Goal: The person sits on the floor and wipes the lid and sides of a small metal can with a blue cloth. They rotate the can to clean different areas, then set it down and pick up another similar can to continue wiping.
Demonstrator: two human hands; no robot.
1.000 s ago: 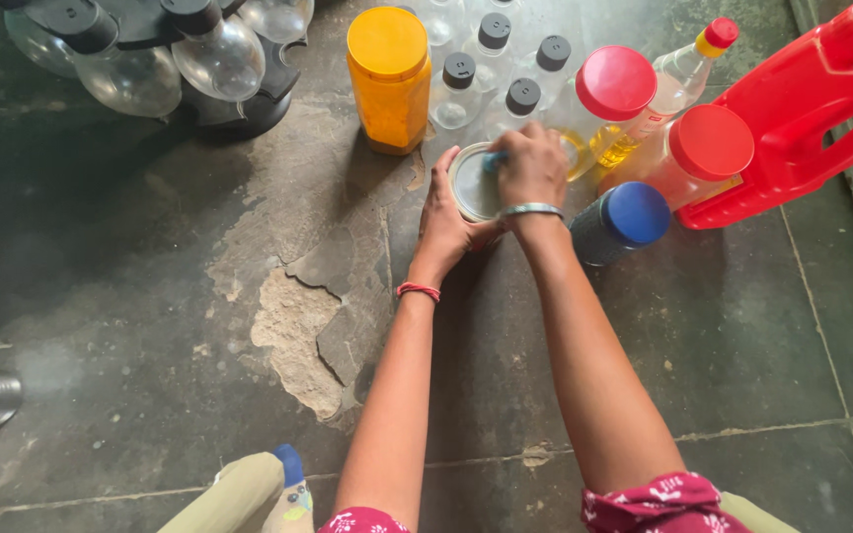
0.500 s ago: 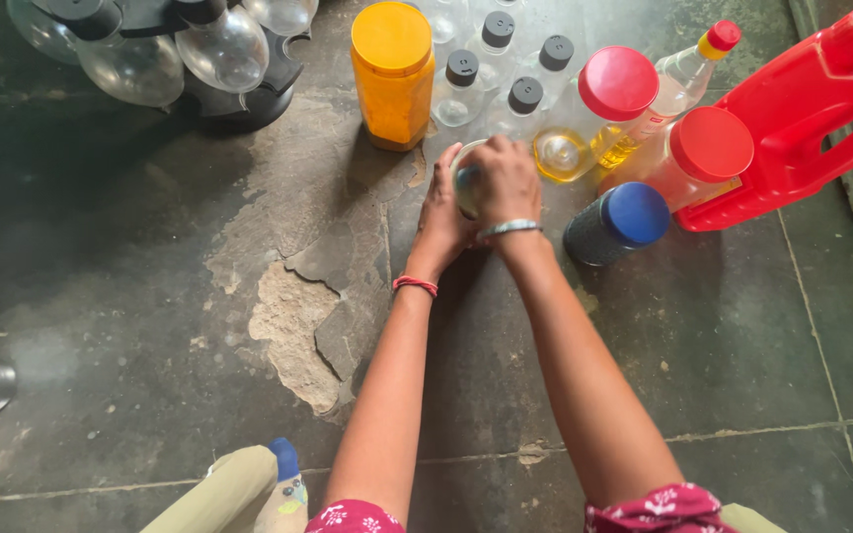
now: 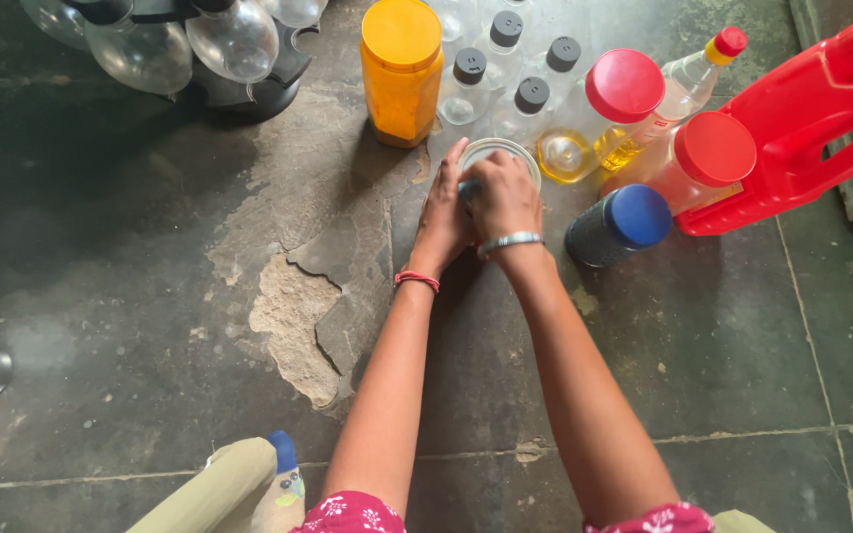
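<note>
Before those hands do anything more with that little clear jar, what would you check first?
1. Left hand steadies the clear jar from its side: ok.
2. Right hand lies over the jar's top: ok.
3. Jar stands upright on the floor: ok.
4. Lid seated on the jar: cannot tell, hidden by the fingers.
5. Room around it: not ok; the orange jar, black-capped bottles and blue-lidded container crowd close.
6. Even footing: cannot tell; cracked, chipped floor patch lies just beside the left hand.
</note>
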